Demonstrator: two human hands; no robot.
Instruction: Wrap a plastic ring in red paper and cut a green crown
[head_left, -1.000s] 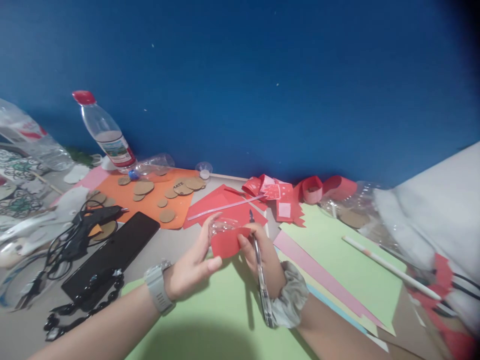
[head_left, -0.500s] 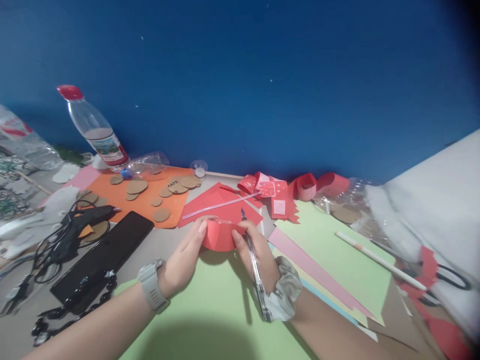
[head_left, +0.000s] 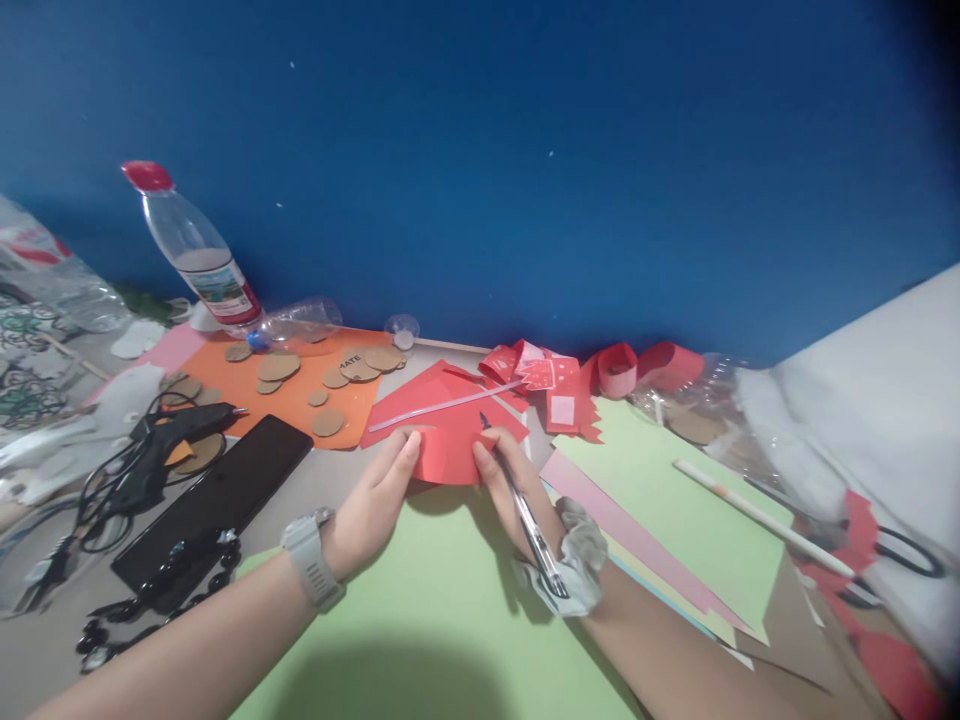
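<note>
A red paper piece is gripped at its side edges, above the far edge of the green sheet on the table, by the left hand and the right hand, where a pen is also held. Nearer, open room is left.

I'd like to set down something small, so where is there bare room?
Mainly the near green sheet, nearer than the held red strip, between watch and scrunchie. A smaller patch: the right green sheet, between pink paper and white stick. Crowded: left, around glue gun and phone; far right, around red scraps.
</note>
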